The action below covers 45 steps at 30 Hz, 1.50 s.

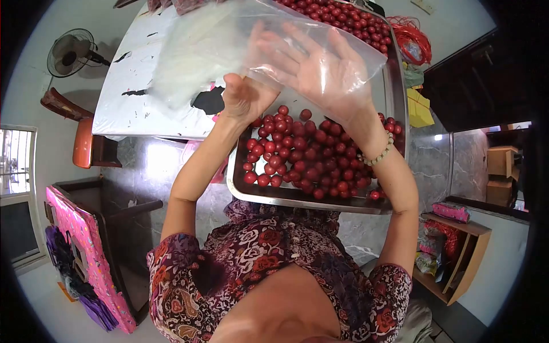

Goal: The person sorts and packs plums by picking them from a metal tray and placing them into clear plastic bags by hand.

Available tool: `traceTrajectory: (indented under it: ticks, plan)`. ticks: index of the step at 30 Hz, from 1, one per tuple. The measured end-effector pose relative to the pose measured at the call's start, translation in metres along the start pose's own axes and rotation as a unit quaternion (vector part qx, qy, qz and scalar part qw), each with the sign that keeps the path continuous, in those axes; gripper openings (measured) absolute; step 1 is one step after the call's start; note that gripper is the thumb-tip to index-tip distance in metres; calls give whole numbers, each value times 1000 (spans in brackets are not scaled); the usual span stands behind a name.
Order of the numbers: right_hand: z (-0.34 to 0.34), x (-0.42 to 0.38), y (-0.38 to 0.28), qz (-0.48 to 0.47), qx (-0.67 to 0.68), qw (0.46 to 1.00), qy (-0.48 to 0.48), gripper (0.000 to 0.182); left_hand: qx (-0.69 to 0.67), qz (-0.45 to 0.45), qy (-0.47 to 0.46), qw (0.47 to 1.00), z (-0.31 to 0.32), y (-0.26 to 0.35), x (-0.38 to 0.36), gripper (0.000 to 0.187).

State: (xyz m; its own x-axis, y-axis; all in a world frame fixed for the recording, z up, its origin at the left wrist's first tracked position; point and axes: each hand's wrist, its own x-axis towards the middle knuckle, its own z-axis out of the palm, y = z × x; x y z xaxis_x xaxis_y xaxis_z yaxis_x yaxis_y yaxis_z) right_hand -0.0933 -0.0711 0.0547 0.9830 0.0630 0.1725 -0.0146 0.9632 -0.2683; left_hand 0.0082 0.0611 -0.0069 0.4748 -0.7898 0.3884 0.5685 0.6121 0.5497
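Note:
A clear plastic bag [200,54] stretches over both of my hands above the table and tray. My right hand [337,77] shows through the plastic, palm up with fingers spread. My left hand [249,97] is palm up at the bag's lower edge; its thumb stands apart and its fingers reach up behind the film. Below my hands, a metal tray [297,201] holds many dark red round fruits [309,151]. More red fruits [343,20] lie at its far end. A beaded bracelet [378,154] circles my right wrist.
A white-covered table [128,94] with torn black patches adjoins the tray on the left. Beyond it are a fan [71,52] and a wooden chair [84,140]. Red string [413,41] and a yellow packet [420,107] lie right of the tray. A wooden shelf [466,228] stands at lower right.

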Motion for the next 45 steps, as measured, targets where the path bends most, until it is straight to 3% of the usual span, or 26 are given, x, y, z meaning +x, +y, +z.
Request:
traceTrajectory:
  ticks: [4,11,14,15,16,17,19,20,22,23,24,26,31,39,41,43,45]
  plan:
    - [-9,5,9,-6,49,999,10,69,104,8,77,992,10,-4,-8,116]
    - [-20,19,18,15,146,988,-42,65,4,-16,104,994,19,4,6,92]
    - [-18,21,18,20,181,983,-26,63,-86,-13,114,990,12,2,8,100]
    - [-21,21,19,22,175,984,-38,63,-264,-23,27,964,0,-2,8,100]
    - [-21,22,20,25,168,984,-50,62,-431,-32,-61,900,-4,-4,8,100]
    - [-21,22,21,24,169,984,-50,62,-431,-33,-61,900,-7,-9,7,100]
    - [-17,20,24,49,160,985,-50,65,-390,55,-173,903,-9,-19,9,102]
    - [-10,20,29,47,159,985,-51,65,-391,54,-174,902,-8,-19,11,102]
    - [4,23,39,-20,15,997,74,68,-365,51,-148,918,-2,-23,13,102]
    - [-6,26,41,20,182,981,-60,70,-355,48,-137,924,1,-25,14,102]
    - [-14,25,43,12,177,982,-59,70,-345,45,-125,929,0,-17,8,102]
    - [8,26,59,-51,23,995,88,68,-324,35,-102,940,1,-7,2,102]
    - [10,30,76,-50,32,992,111,80,-258,19,-39,965,12,-5,1,102]
    - [4,27,76,-52,23,995,87,82,-128,16,77,989,22,7,0,103]
    - [5,17,71,-58,34,991,116,65,-91,17,107,990,24,12,-2,103]
    - [8,2,62,-54,-4,991,120,66,-73,18,122,990,23,14,0,103]
    - [11,-17,51,-50,-40,990,124,68,-16,34,199,979,18,17,4,107]
